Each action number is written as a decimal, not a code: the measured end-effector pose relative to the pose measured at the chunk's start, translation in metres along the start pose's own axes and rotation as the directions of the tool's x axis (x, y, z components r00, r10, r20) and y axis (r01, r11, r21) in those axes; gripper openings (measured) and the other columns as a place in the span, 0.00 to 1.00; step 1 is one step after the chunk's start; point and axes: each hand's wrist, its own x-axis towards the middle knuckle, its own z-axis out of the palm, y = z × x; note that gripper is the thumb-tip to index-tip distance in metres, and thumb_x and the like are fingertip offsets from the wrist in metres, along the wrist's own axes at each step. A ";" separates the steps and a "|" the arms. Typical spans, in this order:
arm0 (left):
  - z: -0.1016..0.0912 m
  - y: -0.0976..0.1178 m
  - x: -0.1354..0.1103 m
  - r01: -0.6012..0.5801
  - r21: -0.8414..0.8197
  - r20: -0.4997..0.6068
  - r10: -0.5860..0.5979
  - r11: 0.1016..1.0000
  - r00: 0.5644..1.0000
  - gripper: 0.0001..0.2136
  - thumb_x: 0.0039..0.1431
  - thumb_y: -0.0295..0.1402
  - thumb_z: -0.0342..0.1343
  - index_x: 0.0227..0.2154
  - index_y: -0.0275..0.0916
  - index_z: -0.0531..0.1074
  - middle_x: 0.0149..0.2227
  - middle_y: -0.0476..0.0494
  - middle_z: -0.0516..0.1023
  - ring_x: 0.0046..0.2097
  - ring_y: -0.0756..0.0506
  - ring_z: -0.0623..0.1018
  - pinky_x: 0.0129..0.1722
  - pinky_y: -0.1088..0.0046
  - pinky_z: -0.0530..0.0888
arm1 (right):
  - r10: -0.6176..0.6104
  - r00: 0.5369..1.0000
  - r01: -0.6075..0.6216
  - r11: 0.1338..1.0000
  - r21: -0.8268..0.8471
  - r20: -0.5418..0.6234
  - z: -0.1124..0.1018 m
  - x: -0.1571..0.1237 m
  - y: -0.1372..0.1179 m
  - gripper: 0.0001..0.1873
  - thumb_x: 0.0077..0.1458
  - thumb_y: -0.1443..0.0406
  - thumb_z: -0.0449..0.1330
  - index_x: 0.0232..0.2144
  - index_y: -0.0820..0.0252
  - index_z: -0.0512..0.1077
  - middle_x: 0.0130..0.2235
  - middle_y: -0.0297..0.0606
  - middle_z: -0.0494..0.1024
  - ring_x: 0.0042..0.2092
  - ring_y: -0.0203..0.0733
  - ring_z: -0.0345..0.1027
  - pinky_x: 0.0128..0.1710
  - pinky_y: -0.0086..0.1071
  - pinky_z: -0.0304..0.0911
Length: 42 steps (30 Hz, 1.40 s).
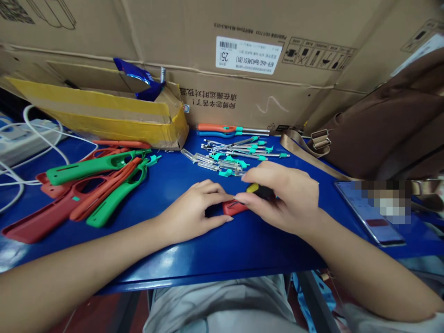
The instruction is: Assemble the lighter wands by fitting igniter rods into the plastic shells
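My left hand [196,208] grips a red lighter casing [233,207] between thumb and fingers, low against the blue table. My right hand [284,196] is closed round a screwdriver [262,191] with a black and yellow handle, over the casing's right end; its tip is hidden by the fingers. Just beyond my hands lie several clear fuel tanks [207,162] with teal fittings. Behind them are metal lighter tubes [251,148] with teal ends and white wires. To the left is a heap of green lighter casings [92,167] and red lighter casings [57,208].
An orange lighter [217,127] and a blue one lie at the back. A yellow-taped cardboard box [138,122] stands left of them, before a large carton [194,41]. White cables [29,152] run at the left. A phone [369,212] and brown bag [388,134] are at the right.
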 end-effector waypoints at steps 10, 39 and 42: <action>0.003 -0.002 0.000 0.004 -0.009 -0.015 -0.004 1.000 1.000 0.10 0.64 0.37 0.62 0.46 0.41 0.78 0.46 0.42 0.79 0.47 0.42 0.75 0.50 0.61 0.73 | -0.014 1.000 0.014 0.996 0.090 0.008 0.000 0.000 0.000 0.16 0.65 0.62 0.61 0.55 0.55 0.71 0.43 0.36 0.84 0.37 0.39 0.79 0.37 0.30 0.74; 0.003 0.000 0.001 0.020 -0.025 -0.040 -0.021 0.999 0.999 0.10 0.62 0.36 0.64 0.45 0.41 0.79 0.43 0.43 0.79 0.45 0.43 0.75 0.48 0.63 0.72 | -0.016 1.000 0.018 0.994 0.108 -0.012 0.000 0.001 0.002 0.19 0.61 0.63 0.66 0.53 0.53 0.70 0.40 0.35 0.83 0.38 0.40 0.79 0.36 0.31 0.76; 0.003 0.000 0.001 0.017 -0.029 -0.041 -0.018 0.999 0.999 0.11 0.61 0.37 0.65 0.45 0.41 0.80 0.42 0.44 0.79 0.44 0.43 0.75 0.48 0.62 0.72 | 0.036 0.996 -0.050 0.983 0.177 0.083 -0.002 0.000 0.002 0.25 0.67 0.65 0.57 0.64 0.53 0.62 0.55 0.41 0.79 0.52 0.45 0.77 0.47 0.36 0.76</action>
